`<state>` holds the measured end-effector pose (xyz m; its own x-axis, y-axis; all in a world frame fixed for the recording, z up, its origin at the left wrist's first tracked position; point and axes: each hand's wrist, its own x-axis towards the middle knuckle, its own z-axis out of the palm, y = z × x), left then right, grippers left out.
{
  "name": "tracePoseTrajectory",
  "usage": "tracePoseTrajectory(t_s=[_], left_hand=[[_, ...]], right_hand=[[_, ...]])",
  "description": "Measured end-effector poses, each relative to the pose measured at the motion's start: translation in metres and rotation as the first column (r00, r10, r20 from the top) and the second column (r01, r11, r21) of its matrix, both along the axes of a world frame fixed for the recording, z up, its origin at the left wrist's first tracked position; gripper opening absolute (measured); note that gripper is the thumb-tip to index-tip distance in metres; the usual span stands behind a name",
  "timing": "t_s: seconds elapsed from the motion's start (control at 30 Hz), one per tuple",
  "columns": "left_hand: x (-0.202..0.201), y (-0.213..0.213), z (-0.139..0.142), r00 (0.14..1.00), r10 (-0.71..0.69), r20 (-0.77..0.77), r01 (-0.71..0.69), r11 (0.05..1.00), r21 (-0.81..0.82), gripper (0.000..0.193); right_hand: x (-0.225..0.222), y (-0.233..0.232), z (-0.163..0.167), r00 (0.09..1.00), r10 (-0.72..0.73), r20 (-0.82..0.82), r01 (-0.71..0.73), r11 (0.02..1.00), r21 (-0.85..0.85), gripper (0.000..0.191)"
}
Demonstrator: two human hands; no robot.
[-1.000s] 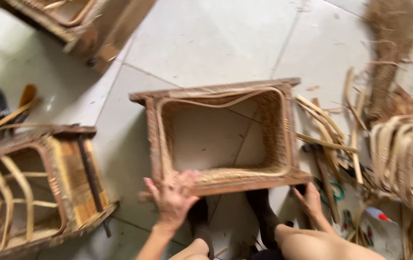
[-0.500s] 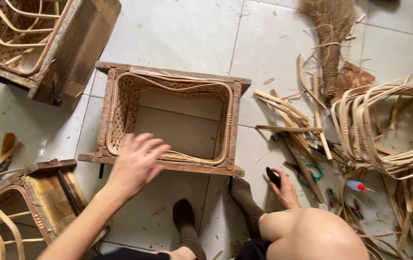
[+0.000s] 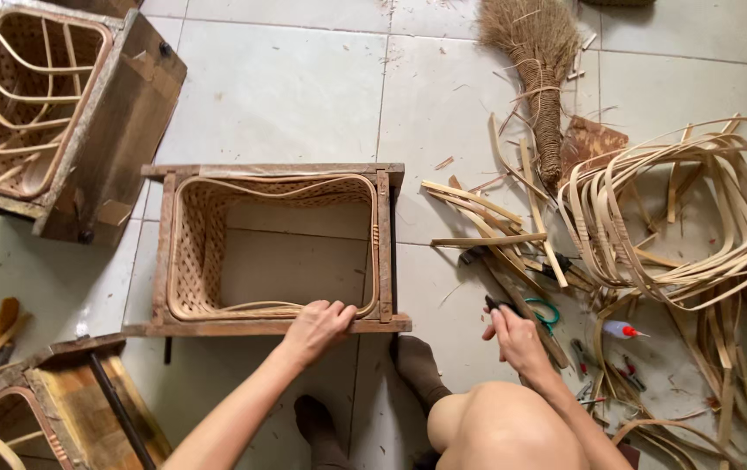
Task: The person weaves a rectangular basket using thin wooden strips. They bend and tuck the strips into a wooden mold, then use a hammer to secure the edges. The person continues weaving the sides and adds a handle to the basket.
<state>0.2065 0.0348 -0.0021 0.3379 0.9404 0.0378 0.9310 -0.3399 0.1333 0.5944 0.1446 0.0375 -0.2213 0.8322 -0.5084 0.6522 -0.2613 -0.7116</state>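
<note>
A wooden frame box (image 3: 273, 171) lined with woven cane stands on the tiled floor in front of me, open side up. My left hand (image 3: 315, 327) rests on its near rim, fingers curled over the edge onto the loose cane strip. My right hand (image 3: 515, 336) is to the right of the box, closed around a small dark tool (image 3: 497, 305) above a pile of cane strips. My two feet in dark socks (image 3: 415, 365) sit just below the box.
A second wooden box with cane ribs (image 3: 51, 122) lies at upper left, a third (image 3: 51, 409) at lower left. A straw broom (image 3: 541, 61), coiled cane strips (image 3: 696, 209), green-handled scissors (image 3: 546, 312) and a small glue bottle (image 3: 622, 330) lie at the right.
The view has shifted, so the box now sits more central. My left hand moved from inside the box onto its near rim. My right hand lifted the dark tool slightly.
</note>
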Motion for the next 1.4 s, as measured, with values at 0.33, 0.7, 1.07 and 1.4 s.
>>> tracePoseTrajectory(t_s=[0.33, 0.7, 1.07, 1.4], left_hand=[[0.079, 0.033, 0.032, 0.983, 0.085, 0.163, -0.037, 0.960, -0.279, 0.047], [0.068, 0.138, -0.038, 0.158, 0.598, 0.786, -0.325, 0.783, -0.530, 0.066], [0.063, 0.136, -0.027, -0.196, 0.695, 0.692, -0.105, 0.686, -0.720, 0.068], [0.059, 0.136, -0.037, -0.270, 0.673, 0.689, -0.023, 0.711, -0.703, 0.068]], right_hand=[[-0.102, 0.027, 0.021, 0.918, 0.309, 0.247, -0.382, 0.856, 0.349, 0.029], [-0.152, 0.043, 0.008, 0.836, 0.344, 0.427, -0.480, 0.835, 0.267, 0.028], [-0.155, 0.055, 0.006, 0.838, 0.422, 0.346, -0.524, 0.798, 0.298, 0.029], [-0.134, 0.085, 0.030, 0.894, 0.406, -0.187, -0.441, 0.873, -0.210, 0.033]])
